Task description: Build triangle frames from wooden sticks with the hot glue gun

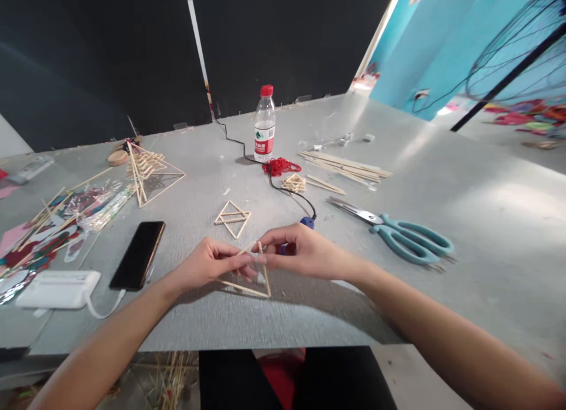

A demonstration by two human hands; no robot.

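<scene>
Near the table [309, 321] edge, left hand [207, 265] and right hand [305, 252] fingers [274, 240] pinching a stick frame [243, 288], scissors [398, 233] well apart.

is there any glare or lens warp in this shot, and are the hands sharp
Head view: wide-lens warp bows the table edges; glare whitens its right side; left hand, right hand and the stick frame they pinch look sharp, with a soft shadow beneath.

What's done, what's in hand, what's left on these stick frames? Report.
Done: a flat stick frame, a smaller one and a large stick structure lie on the table. In hand: left hand and right hand pinch a stick triangle at its top corner. Left, probably: loose sticks lie unused beyond the scissors.
</scene>
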